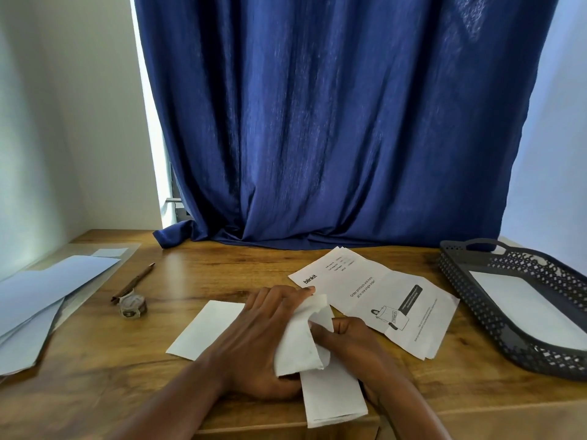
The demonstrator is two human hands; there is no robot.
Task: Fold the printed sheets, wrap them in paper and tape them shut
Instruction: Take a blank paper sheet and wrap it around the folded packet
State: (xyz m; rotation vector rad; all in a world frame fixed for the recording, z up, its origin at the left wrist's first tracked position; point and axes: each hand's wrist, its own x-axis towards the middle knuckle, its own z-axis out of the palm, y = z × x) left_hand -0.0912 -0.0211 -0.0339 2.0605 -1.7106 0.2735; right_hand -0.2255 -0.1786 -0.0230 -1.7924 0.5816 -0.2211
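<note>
**A:** Where is the folded bundle?

**B:** On the bench's near edge, a folded bundle (pixel 330 395) partly under white wrapping paper (pixel 300 341). The left hand (pixel 263 338) lies over the paper, fingers (pixel 287 295) curled onto its top edge; the right hand (pixel 346 335) pinches a corner flap.

**A:** What might go wrong?

**B:** The bundle overhangs the bench edge, so a tug could slide it off, or the wrap could spring open untaped.

**A:** Room to move?

**B:** Printed sheets (pixel 381 300) lie just right of the fingers, a dark tray (pixel 470 300) beyond; the tape roll (pixel 133 305) sits well left.
</note>
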